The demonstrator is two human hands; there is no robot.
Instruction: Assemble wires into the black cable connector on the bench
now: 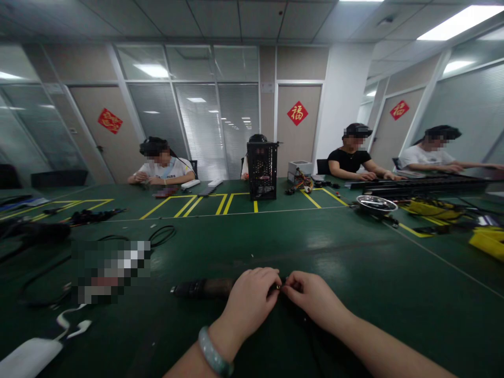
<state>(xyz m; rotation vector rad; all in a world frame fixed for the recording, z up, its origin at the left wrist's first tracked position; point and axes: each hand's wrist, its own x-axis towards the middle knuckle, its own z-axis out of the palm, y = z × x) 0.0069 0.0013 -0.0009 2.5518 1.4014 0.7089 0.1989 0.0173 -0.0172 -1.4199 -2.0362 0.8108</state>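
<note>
- The left hand (252, 291), wearing a pale green polished bangle (214, 353), curls its fingers over the rear of a dark cylindrical screwdriver-like tool with a brownish grip (202, 287), presumably to steady it.
- That tool lies flat on the smooth green table (205, 336), metal tip leftward, probably so its rear faces the right hand (315, 299).
- The right thumb and forefinger pinch a small dark piece (284, 281) just beside the left fingertips; I cannot tell what it is.
</note>
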